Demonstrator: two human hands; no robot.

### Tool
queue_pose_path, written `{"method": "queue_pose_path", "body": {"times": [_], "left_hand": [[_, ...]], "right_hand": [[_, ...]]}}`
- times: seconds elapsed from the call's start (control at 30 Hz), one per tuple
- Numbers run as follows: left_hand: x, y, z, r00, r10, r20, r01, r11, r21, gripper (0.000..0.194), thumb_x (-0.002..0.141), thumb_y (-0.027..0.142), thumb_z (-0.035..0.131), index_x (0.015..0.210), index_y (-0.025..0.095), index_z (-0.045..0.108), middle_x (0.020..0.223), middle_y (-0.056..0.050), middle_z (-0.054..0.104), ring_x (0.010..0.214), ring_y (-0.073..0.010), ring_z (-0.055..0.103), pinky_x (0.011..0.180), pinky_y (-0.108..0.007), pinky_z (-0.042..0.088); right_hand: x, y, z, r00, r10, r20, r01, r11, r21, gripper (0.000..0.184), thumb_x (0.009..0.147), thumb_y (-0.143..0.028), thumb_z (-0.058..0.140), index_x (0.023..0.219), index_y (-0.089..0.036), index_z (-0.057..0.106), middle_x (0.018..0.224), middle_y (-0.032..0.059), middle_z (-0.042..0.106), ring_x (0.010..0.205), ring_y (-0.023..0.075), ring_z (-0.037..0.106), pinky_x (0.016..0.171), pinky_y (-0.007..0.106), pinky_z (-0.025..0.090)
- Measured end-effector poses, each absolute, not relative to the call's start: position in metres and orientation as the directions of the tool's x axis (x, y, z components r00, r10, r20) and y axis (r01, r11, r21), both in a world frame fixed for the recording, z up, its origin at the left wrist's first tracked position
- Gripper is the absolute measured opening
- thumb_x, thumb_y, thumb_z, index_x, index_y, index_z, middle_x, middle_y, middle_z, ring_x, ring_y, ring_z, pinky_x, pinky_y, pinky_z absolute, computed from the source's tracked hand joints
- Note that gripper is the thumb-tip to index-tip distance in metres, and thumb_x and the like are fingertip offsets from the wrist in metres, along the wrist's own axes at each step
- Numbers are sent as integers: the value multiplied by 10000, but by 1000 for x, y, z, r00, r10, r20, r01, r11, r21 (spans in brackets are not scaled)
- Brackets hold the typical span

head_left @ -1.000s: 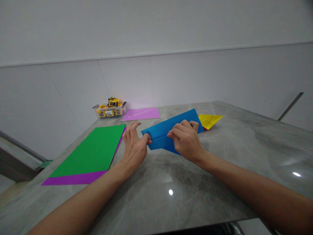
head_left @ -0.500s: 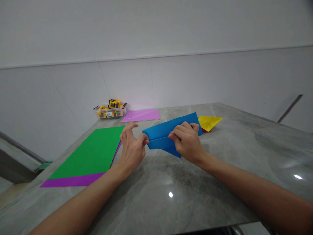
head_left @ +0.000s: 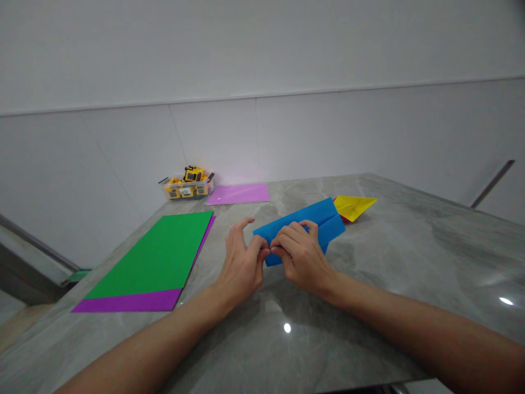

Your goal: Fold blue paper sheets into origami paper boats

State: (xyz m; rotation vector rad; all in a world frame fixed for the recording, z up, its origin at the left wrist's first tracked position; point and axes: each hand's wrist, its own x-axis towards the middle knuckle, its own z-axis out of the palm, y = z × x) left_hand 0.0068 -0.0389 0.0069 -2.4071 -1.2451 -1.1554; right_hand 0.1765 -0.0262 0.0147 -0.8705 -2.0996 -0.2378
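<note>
Between my hands, over the table, is a folded blue sheet of paper (head_left: 305, 214), tilted up toward its right end, with a crease along its length. My left hand (head_left: 245, 254) pinches its left end between thumb and forefinger, the other fingers curled up and apart. Close beside it, my right hand (head_left: 301, 254) grips the paper, its thumb and fingertips pressed at the crease near the left end. My right fingers hide the middle of the sheet. Just behind the paper's right end lies a folded yellow paper piece (head_left: 356, 208) with a red part beneath it.
On the left of the grey marbled table (head_left: 246, 339) lies a green sheet (head_left: 151, 257) over a purple sheet (head_left: 131, 302). Toward the wall are a pink sheet (head_left: 240, 193) and a clear plastic box (head_left: 188, 190) holding yellow toy vehicles (head_left: 193, 174).
My right hand has slid left along the blue paper toward my left hand. The left hand and the paper have shifted slightly right and down.
</note>
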Motion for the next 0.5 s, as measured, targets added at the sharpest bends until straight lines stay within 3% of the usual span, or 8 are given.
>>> {"method": "queue_pose_path", "body": {"times": [0.13,0.2,0.3,0.5], "left_hand": [[7,-40,7,430,666,610,657,-694,294,131,940,184,390,924,178,520,965,-89,569,903,-203,569,790,-361,488],[7,-40,6,458,715,528,619,-683,388,145,958,202,348,943,187,491,809,-36,584,715,-166,579,661,-303,480],[6,-38,4,457,770,446,605,-636,479,137,964,220,320,963,198,455,709,1,578,587,-150,576,548,-270,437],[4,-36,3,448,755,479,702,-629,334,163,951,255,327,926,189,474,682,-4,586,534,-148,569,503,-260,372]], "right_hand": [[176,-26,14,-385,494,780,647,747,-154,188,887,-126,472,745,-175,584,746,13,617,744,165,494,836,377,244],[177,-25,14,-389,489,781,645,750,-148,181,880,-131,474,744,-175,585,743,15,614,747,168,498,835,379,245],[179,-24,15,-412,471,780,626,768,-134,153,876,-166,505,754,-178,597,748,18,619,769,176,506,868,390,250],[185,-28,19,-455,399,796,542,833,-108,74,828,-190,556,775,-178,606,756,17,633,766,174,535,892,403,278]]}}
